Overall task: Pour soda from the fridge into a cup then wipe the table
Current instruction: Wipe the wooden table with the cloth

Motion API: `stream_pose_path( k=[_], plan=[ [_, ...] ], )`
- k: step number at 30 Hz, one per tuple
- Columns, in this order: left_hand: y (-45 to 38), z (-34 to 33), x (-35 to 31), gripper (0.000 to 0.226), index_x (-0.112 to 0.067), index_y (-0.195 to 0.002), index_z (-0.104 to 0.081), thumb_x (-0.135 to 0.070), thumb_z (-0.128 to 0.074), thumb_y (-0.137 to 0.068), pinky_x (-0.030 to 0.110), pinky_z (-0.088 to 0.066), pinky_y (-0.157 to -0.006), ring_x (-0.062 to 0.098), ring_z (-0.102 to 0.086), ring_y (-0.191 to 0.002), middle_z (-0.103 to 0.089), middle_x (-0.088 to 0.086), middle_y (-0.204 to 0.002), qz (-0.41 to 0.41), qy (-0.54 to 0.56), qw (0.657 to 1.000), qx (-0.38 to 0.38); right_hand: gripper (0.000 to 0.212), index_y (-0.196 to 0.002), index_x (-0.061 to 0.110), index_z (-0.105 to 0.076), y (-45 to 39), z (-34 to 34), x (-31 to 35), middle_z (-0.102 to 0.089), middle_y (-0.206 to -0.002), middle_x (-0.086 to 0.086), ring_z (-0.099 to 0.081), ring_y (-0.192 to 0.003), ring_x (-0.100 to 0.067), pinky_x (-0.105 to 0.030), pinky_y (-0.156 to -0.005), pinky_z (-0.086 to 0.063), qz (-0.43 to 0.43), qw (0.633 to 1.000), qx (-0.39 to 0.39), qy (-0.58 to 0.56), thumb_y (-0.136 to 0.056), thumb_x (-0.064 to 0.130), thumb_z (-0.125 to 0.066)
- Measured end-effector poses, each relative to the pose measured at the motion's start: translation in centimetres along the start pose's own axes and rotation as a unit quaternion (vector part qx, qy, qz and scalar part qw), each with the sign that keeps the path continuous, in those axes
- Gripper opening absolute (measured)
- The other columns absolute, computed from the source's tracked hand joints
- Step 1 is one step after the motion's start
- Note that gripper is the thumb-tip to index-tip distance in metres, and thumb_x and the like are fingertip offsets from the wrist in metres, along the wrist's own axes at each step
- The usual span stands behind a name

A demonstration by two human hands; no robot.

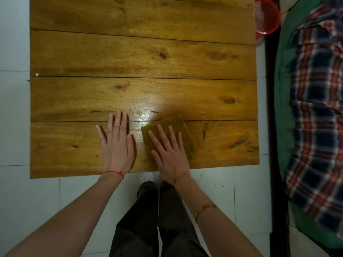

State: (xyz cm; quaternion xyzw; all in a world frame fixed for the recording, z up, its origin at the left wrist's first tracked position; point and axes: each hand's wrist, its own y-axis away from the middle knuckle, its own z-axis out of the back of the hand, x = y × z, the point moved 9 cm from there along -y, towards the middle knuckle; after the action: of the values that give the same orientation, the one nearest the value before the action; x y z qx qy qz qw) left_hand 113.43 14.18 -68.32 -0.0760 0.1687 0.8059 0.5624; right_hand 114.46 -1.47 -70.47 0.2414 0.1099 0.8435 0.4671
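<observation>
Nearest the camera, dark trousers [157, 219] and a white shoe [147, 176] stand on the pale tiled floor [37, 197] at the near edge of the table [130, 58]. The left hand [117, 143], with a red thread around its wrist, lies flat on the nearest plank, fingers straight and slightly spread, holding nothing. Just beside it, the right hand [169, 153] presses flat on a folded yellow-green cloth [171, 127], fingers straight and fanned over it; the cloth lies on the nearest plank, its far corner reaching the seam to the next one. A glossy patch shines on the wood just beyond the two hands. Further right, off the table, a plaid shirt [315, 108] lies on green fabric [282, 101]. At the far right corner sits a red plastic basket [267, 15].
</observation>
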Motion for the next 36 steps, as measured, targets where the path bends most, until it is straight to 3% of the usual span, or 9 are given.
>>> stream_pose_path(
  k=[6, 11, 15, 18, 22, 25, 27, 32, 36],
  plan=[
    [-1.1, 0.0, 0.3, 0.057, -0.015, -0.157, -0.008, -0.027, -0.02, -0.103, 0.059, 0.003, -0.12, 0.019, 0.004, -0.153, -0.005, 0.001, -0.166, -0.01, -0.012, 1.0, 0.001, 0.056, -0.154, 0.035, 0.011, -2.7, 3.7, -8.0, 0.017, -0.163, 0.003, 0.017, -0.149, -0.03, -0.052, -0.122, -0.002, -0.104, 0.993, -0.047, 0.017, -0.105, 0.045, -0.015],
    [-4.2, 0.4, 0.2, 0.057, -0.015, -0.157, -0.009, -0.028, -0.021, -0.103, 0.058, 0.004, -0.12, 0.019, 0.003, -0.153, -0.005, 0.002, -0.166, -0.025, -0.025, 0.999, -0.01, 0.056, -0.155, 0.034, 0.008, -8.7, 5.0, -4.9, 0.017, -0.163, 0.002, 0.019, -0.148, -0.033, -0.053, -0.12, 0.009, -0.132, 0.988, -0.078, -0.022, -0.104, 0.041, -0.014],
    [-7.5, 1.0, 0.3, 0.057, -0.015, -0.157, -0.008, -0.028, -0.022, -0.104, 0.058, 0.003, -0.12, 0.019, 0.005, -0.153, -0.003, 0.002, -0.166, -0.04, -0.038, 0.998, -0.01, 0.056, -0.155, 0.035, 0.007, -7.7, 3.2, 0.2, 0.015, -0.164, 0.004, 0.019, -0.149, -0.028, -0.052, -0.122, 0.004, -0.038, 0.998, -0.05, -0.01, -0.104, 0.04, -0.017],
    [-10.2, 1.6, 0.5, 0.058, -0.014, -0.157, -0.006, -0.03, -0.02, -0.103, 0.059, 0.002, -0.12, 0.02, 0.006, -0.153, -0.001, 0.003, -0.166, -0.058, -0.061, 0.996, -0.008, 0.056, -0.155, 0.036, 0.005, -7.8, 4.3, -1.7, 0.011, -0.164, 0.007, 0.016, -0.15, -0.024, -0.049, -0.123, 0.001, -0.005, 0.999, -0.052, -0.008, -0.105, 0.042, -0.019],
    [-14.6, 2.3, 0.7, 0.057, -0.015, -0.157, -0.006, -0.029, -0.022, -0.104, 0.059, 0.003, -0.12, 0.02, 0.006, -0.153, 0.0, 0.002, -0.166, -0.053, -0.061, 0.997, -0.017, 0.056, -0.155, 0.033, 0.004, -13.8, 8.5, -7.9, 0.012, -0.164, 0.003, 0.015, -0.15, -0.03, -0.05, -0.122, 0.007, -0.154, 0.982, -0.107, -0.02, -0.104, 0.041, -0.018],
    [-17.4, 2.0, 0.4, 0.057, -0.015, -0.157, -0.005, -0.028, -0.024, -0.105, 0.06, 0.003, -0.12, 0.021, 0.006, -0.153, 0.0, 0.002, -0.166, -0.048, -0.062, 0.997, -0.012, 0.057, -0.156, 0.031, 0.003, -18.8, 10.6, -7.7, 0.013, -0.164, 0.0, 0.016, -0.149, -0.033, -0.054, -0.12, 0.009, -0.238, 0.959, -0.139, -0.068, -0.104, 0.039, -0.02],
    [-18.3, 1.7, 0.5, 0.057, -0.015, -0.157, -0.005, -0.028, -0.023, -0.105, 0.061, 0.001, -0.119, 0.021, 0.006, -0.153, 0.0, 0.002, -0.166, -0.037, -0.067, 0.997, -0.011, 0.057, -0.156, 0.032, 0.004, -20.5, 10.7, -5.2, 0.013, -0.164, 0.0, 0.016, -0.149, -0.033, -0.054, -0.12, 0.01, -0.219, 0.964, -0.14, -0.061, -0.104, 0.039, -0.019],
    [-18.7, 1.4, 1.0, 0.059, -0.016, -0.157, -0.007, -0.032, -0.019, -0.102, 0.06, -0.002, -0.12, 0.02, 0.004, -0.153, -0.002, 0.001, -0.166, -0.022, -0.053, 0.998, 0.002, 0.055, -0.155, 0.035, 0.0, -19.4, 10.1, -3.2, 0.007, -0.165, 0.006, 0.013, -0.151, -0.024, -0.048, -0.123, 0.003, -0.031, 0.995, -0.097, 0.007, -0.105, 0.042, -0.019],
    [-18.8, 1.6, 1.0, 0.06, -0.016, -0.157, -0.008, -0.033, -0.019, -0.1, 0.059, -0.003, -0.12, 0.019, 0.003, -0.153, -0.003, 0.0, -0.166, -0.014, -0.045, 0.999, 0.009, 0.055, -0.156, 0.033, -0.002, -22.5, 12.9, -8.3, 0.005, -0.165, 0.006, 0.01, -0.151, -0.027, -0.05, -0.122, 0.001, -0.104, 0.988, -0.118, 0.014, -0.104, 0.041, -0.02]
  ],
)
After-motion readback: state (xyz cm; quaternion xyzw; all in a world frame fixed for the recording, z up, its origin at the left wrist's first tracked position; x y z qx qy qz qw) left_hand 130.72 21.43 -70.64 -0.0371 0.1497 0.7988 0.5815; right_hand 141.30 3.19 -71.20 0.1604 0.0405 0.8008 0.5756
